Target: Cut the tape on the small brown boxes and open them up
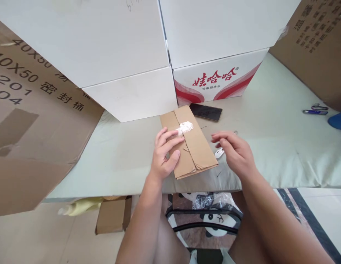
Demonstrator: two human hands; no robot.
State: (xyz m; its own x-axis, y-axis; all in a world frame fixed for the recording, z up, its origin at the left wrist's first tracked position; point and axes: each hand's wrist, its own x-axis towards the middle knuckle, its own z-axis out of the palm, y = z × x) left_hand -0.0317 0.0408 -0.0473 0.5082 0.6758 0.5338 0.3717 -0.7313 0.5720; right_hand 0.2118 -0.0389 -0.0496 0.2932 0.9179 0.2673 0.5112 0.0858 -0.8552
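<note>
A flat brown cardboard box (199,145) lies at an angle on the table near its front edge. A strip of shiny clear tape (186,127) crosses its centre seam, and the near flap edges look slightly torn. My left hand (166,150) rests on the box's left side with fingers spread. Right of the box, my right hand (235,152) hovers with fingers curled towards the thumb; whether anything small is between them is hidden. Beneath it, a small white object (219,153) lies partly covered by the hand.
Behind the box are a black phone (206,112), stacked white cartons (132,99) and a red-printed carton (214,82). Large brown cartons (35,146) flank the table (269,121). Pens (315,112) lie at right. Below are a small box (112,216) and a black-framed stool (203,225).
</note>
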